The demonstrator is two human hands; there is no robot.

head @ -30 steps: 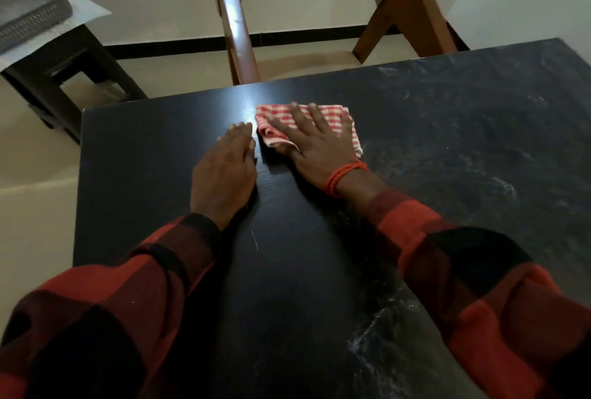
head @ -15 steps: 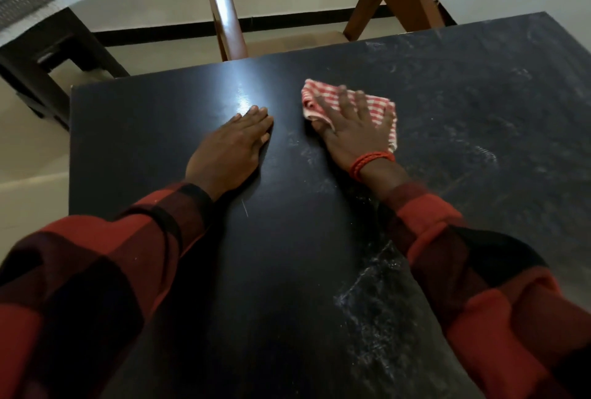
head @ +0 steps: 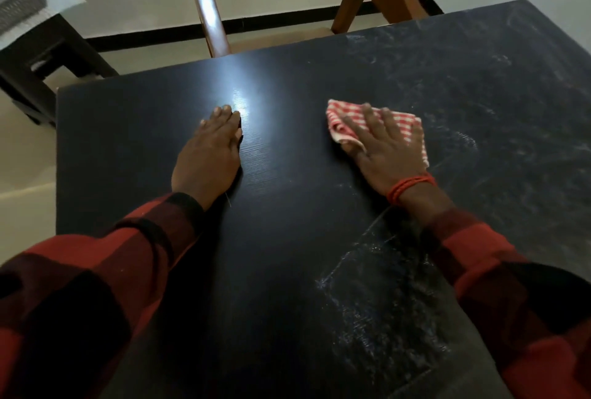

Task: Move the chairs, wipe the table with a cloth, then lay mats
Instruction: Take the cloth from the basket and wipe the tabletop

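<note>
Both hands lie flat on the dark, dusty wooden table [head: 287, 270], the left hand [head: 209, 155] bare with fingers straight near the far edge, the right hand [head: 382, 150] spread over a folded red-and-white checked cloth [head: 406, 125] toward the far right corner.

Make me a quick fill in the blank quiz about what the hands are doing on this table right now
1. The right hand presses a red and white checked ____ on the table.
2. The ____ hand lies flat on the bare tabletop.
3. White smears cover the ____ side of the tabletop.
4. Beyond the table's far edge stands a wooden ____.

Missing words: cloth; left; right; chair
</note>
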